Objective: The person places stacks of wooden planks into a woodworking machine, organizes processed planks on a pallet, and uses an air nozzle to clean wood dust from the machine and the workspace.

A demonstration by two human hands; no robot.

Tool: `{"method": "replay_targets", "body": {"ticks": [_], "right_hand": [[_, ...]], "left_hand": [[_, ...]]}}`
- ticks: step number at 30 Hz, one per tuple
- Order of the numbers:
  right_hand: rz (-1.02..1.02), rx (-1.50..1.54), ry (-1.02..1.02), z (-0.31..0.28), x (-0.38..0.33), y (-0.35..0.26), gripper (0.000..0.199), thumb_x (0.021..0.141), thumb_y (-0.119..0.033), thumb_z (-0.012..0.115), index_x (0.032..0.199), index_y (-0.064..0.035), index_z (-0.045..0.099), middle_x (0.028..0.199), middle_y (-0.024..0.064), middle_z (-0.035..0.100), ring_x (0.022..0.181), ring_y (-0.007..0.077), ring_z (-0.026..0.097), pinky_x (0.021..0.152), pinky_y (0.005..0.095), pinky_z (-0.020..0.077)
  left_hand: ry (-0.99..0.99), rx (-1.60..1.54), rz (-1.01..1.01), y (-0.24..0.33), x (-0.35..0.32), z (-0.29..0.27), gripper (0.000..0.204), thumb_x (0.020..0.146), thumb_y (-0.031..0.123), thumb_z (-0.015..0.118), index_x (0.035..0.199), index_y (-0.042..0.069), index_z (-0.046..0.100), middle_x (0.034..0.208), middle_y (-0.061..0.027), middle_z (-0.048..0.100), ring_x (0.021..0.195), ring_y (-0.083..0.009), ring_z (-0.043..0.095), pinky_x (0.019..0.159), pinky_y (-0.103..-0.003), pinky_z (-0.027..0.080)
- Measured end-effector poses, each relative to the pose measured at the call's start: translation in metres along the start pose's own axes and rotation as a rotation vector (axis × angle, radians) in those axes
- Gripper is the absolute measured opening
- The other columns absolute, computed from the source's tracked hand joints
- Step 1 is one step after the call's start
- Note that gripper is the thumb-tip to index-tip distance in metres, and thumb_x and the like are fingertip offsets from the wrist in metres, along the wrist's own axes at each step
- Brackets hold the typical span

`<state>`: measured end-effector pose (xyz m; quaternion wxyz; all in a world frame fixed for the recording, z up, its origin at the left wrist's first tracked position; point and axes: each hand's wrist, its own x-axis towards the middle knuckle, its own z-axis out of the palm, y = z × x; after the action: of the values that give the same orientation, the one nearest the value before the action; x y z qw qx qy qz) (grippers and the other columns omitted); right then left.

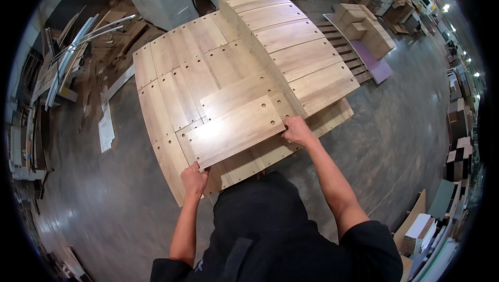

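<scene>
Drilled wood panel sits between the grips, over the board stack. Left hand clamps its near-left corner, right hand its near-right.

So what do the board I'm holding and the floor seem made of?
The board: likely wood or wood-effect panel; its pale face shows grain and a slight sheen. The floor: probably smooth concrete, grey and mottled with glossy reflections.
</scene>
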<state>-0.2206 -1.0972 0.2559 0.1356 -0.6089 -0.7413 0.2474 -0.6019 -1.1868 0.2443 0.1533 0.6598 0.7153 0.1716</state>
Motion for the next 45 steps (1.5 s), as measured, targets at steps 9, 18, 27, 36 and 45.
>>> {"method": "replay_targets", "body": {"ticks": [9, 18, 27, 36, 45], "right_hand": [[0.267, 0.415, 0.107, 0.005, -0.029, -0.004, 0.043, 0.064, -0.018, 0.075, 0.101, 0.0014, 0.065, 0.077, 0.014, 0.065, 0.071, 0.0241, 0.063, 0.067, 0.0338, 0.0506], [0.635, 1.473, 0.303, 0.034, -0.065, -0.04, 0.081, 0.081, -0.019, 0.068, 0.141, 0.0094, 0.021, 0.1, 0.0103, 0.06, 0.091, 0.0157, 0.059, 0.076, 0.0318, 0.0513], [0.664, 1.512, 0.292, 0.047, -0.062, -0.029, 0.083, 0.081, -0.014, 0.065, 0.143, 0.0083, 0.015, 0.142, 0.0267, 0.03, 0.124, 0.0312, 0.043, 0.087, 0.0386, 0.049], [0.571, 1.499, 0.228, 0.041, -0.064, -0.023, 0.082, 0.081, -0.012, 0.064, 0.143, 0.0069, 0.014, 0.147, 0.029, 0.019, 0.126, 0.0341, 0.039, 0.089, 0.0401, 0.048], [0.609, 1.507, 0.204, 0.057, -0.065, -0.022, 0.085, 0.08, -0.013, 0.063, 0.144, 0.0067, 0.01, 0.148, 0.0289, 0.016, 0.129, 0.0343, 0.037, 0.092, 0.0404, 0.0459]], "left_hand": [[-0.364, -0.89, -0.172, -0.027, 0.016, -0.008, 0.066, 0.082, 0.028, 0.069, 0.133, -0.002, 0.04, 0.134, -0.0102, 0.048, 0.117, -0.0242, 0.051, 0.096, -0.035, 0.041], [-0.34, -1.32, -0.616, 0.014, 0.056, 0.023, 0.054, 0.088, 0.038, 0.064, 0.122, -0.001, 0.049, 0.1, -0.0004, 0.059, 0.079, -0.0091, 0.051, 0.066, -0.025, 0.041], [-0.441, -1.14, -0.578, 0.056, 0.062, 0.033, 0.039, 0.089, 0.042, 0.061, 0.101, 0.005, 0.054, 0.065, 0.0073, 0.042, 0.053, -0.0051, 0.032, 0.049, -0.024, 0.027], [-0.523, -0.944, -0.51, 0.066, 0.067, 0.029, 0.048, 0.092, 0.049, 0.052, 0.058, 0.019, 0.038, 0.054, 0.0076, 0.028, 0.049, -0.008, 0.022, 0.048, -0.028, 0.018], [-0.639, -1.317, -0.592, 0.057, 0.068, 0.034, 0.053, 0.092, 0.052, 0.049, 0.116, 0.005, 0.047, 0.11, -0.0052, 0.05, 0.097, -0.0164, 0.047, 0.081, -0.03, 0.038]]}}
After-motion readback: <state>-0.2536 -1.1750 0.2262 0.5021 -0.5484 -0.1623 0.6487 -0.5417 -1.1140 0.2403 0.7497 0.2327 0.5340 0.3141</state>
